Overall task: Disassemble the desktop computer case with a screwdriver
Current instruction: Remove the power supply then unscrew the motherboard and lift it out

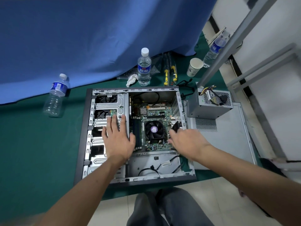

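Observation:
The desktop case [87, 128] lies open on its side on a green cloth. Inside it I see the motherboard [156, 111] and the black CPU cooler fan [154, 129]. My left hand [117, 137] lies flat on the metal drive cage [112, 101], fingers straight. My right hand [187, 141] hangs over the board's right edge with its fingers bent down beside a small black part [176, 126] at the case's rear wall; whether it holds that part is hidden. Two yellow-and-black screwdrivers [170, 74] lie behind the case, out of both hands.
A grey power supply [210, 105] with loose wires sits on the detached side panel [228, 141] to the right. Water bottles [144, 67] [56, 95] [214, 49], a paper cup [194, 66] and a crumpled tissue [132, 79] stand around. A blue curtain hangs behind; metal frame legs [228, 46] rise at right.

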Tool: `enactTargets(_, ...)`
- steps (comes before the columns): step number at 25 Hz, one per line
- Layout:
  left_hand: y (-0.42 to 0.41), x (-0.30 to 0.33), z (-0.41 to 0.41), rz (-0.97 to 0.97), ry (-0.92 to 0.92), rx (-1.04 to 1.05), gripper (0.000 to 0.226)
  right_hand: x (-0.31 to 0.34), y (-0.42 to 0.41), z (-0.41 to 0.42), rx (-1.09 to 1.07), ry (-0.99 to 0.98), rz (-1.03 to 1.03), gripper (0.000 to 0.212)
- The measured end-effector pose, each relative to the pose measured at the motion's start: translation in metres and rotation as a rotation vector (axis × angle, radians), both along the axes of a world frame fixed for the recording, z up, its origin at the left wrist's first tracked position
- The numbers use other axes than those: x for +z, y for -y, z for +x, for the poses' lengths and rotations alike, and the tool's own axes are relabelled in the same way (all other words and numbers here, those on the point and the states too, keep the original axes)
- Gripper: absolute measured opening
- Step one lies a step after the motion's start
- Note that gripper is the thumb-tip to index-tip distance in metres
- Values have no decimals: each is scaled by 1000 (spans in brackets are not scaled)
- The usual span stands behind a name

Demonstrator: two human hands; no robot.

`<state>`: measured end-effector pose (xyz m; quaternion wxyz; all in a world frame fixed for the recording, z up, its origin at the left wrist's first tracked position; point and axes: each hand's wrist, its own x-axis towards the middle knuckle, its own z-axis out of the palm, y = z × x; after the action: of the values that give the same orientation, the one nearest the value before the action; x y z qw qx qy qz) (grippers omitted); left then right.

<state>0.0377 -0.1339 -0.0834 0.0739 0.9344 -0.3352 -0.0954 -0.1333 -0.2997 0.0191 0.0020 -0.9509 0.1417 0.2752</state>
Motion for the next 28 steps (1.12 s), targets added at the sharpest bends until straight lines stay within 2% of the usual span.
enactTargets(1,0,2,0,20,-11,-11,78,1,-4,1,11,36,37,13)
enactTargets(3,-1,6,3,63,-55,-54,85,0,-3,1,70,73,124,46)
enactTargets(4,-3,9,6,98,-89,-93,91,0,-2,1,87,57,142,54)
enactTargets(7,-12,26,28,293,-225,-289,121,-1,-1,0,-33,60,60,31)
enactTargets(9,-14,42,45,468,-361,-426,142,-3,-2,4,-44,39,23,37)
enactTargets(10,-14,48,48,557,-400,-474,151,-4,0,6,-29,40,48,29)
enactTargets(11,-13,52,48,638,-393,-509,157,-4,4,6,-12,80,105,22)
enactTargets(12,-13,54,44,705,-352,-535,160,0,9,7,-23,67,165,31)
enactTargets(14,-10,56,36,781,-263,-552,160,2,14,7,-67,29,268,42)
enactTargets(17,-8,61,29,816,-202,-559,159,-1,6,9,-36,4,53,31)
enactTargets(19,-4,63,28,869,-159,-583,160,-2,1,14,-41,18,32,25)
enactTargets(21,-2,65,26,894,-181,-571,160,0,4,16,-11,73,132,36)
enactTargets(23,0,66,24,893,-205,-558,160,2,5,16,13,40,184,43)
enactTargets(27,0,69,24,903,-235,-540,159,0,-3,21,-20,-51,-4,40)
enactTargets(28,1,69,24,911,-244,-539,159,-2,-4,23,0,-25,-4,31)
